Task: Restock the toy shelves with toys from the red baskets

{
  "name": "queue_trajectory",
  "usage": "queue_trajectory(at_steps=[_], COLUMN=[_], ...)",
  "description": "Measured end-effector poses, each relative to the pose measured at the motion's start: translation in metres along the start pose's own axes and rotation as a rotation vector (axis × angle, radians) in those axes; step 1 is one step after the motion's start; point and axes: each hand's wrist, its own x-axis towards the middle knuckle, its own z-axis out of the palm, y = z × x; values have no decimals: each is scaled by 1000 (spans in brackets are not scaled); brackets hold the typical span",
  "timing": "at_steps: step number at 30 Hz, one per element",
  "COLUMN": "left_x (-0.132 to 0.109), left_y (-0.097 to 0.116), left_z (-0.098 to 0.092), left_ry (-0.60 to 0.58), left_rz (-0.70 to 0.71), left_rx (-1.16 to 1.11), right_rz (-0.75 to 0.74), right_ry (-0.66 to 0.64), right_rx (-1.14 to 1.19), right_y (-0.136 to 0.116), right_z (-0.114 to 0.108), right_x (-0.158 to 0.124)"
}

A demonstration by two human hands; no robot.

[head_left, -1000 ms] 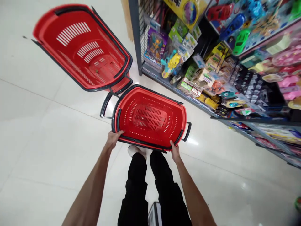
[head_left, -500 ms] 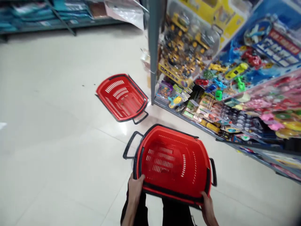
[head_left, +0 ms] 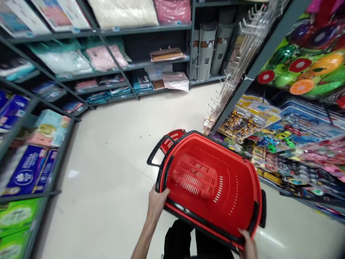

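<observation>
A large red basket (head_left: 226, 190) with black rims and black handles hangs in front of my legs, its slotted inside facing me. My left hand (head_left: 159, 199) is closed on its near left corner, thumb over the rim. At the near right corner my right hand (head_left: 247, 242) grips the rim, with part of it cut off by the bottom edge of the picture. Beyond the held basket, another red basket (head_left: 175, 135) rests on the floor, mostly covered by the one in my hands.
Shelving (head_left: 145, 28) with bagged bedding runs along the back. Blue and green packs (head_left: 23, 172) fill the left shelf. To the right stands a rack of packaged toys (head_left: 285, 133), with metal hooks (head_left: 229, 77) at its end. The floor (head_left: 107, 180) is pale tile.
The view has tilted up, showing more shelves. The held basket has come up closer to me and slightly right, now covering most of the floor basket. Both hands keep their hold.
</observation>
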Motion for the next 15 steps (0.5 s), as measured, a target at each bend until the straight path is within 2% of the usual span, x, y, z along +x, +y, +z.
queue_trajectory(at_steps=[2, 4, 6, 8, 11, 13, 15], left_x=[57, 119, 182, 243, 329, 380, 424], left_y=[33, 62, 86, 104, 116, 114, 106], left_z=[-25, -40, -45, -42, -29, -18, -4], left_ry=[11, 0, -28, -54, -101, -140, -171], left_rz=[68, 101, 115, 134, 121, 87, 66], left_rx=[7, 5, 5, 11, 42, 66, 94], right_rz=[21, -3, -45, -77, -89, -64, -19], right_ry=[-81, -116, -136, -140, -109, -75, -10], right_rx=[84, 181, 256, 303, 293, 260, 233], right_y=[5, 9, 11, 14, 27, 41, 57], right_z=[75, 149, 219, 279, 347, 377, 398], right_x=[-13, -17, -12, -1, 23, 40, 54])
